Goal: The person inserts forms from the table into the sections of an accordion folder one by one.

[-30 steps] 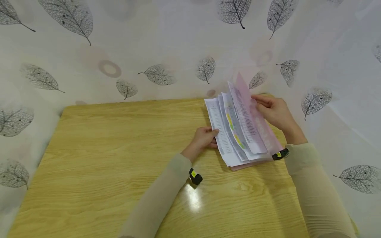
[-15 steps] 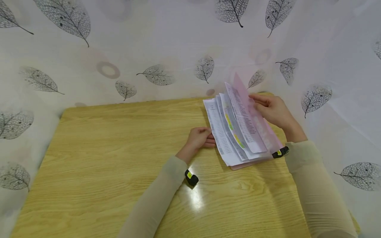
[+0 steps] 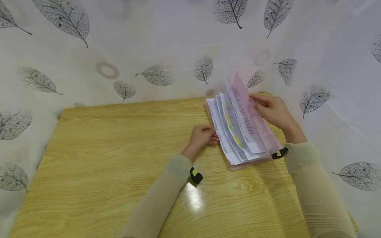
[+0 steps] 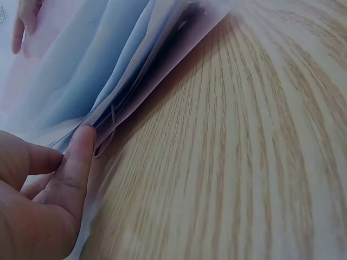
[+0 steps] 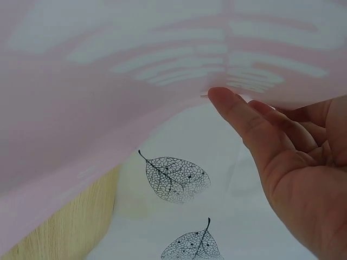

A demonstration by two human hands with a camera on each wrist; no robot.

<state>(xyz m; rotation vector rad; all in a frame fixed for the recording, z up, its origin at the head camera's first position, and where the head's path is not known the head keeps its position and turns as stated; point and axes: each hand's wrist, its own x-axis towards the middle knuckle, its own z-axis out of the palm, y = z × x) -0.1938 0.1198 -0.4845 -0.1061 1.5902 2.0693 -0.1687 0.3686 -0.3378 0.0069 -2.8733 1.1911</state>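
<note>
A translucent pink folder (image 3: pixel 273 139) with printed sheets of paper (image 3: pixel 225 138) inside lies partly open at the table's back right. My right hand (image 3: pixel 275 112) holds its front cover raised by the edge, and the right wrist view shows the fingertips at that cover (image 5: pixel 70 108). At the left edge of the sheets, my left hand (image 3: pixel 202 138) pinches the paper between thumb and forefinger. In the left wrist view, the sheets (image 4: pixel 103 65) fan apart above the pink back cover (image 4: pixel 179 59). One inner sheet carries yellow and green bands.
The folder lies on a wood-grain table (image 3: pixel 119 148). Behind and to the right hangs a white cloth (image 3: pixel 166 39) printed with leaves, close to the table's back edge. Each wrist wears a small black device, such as the left one (image 3: pixel 196 176).
My left thumb came off the top sheet, and the hand drew back left, then returned to the paper edge. The sheets' left edge shifted right, baring a pink strip. My right hand stayed nearly still.
</note>
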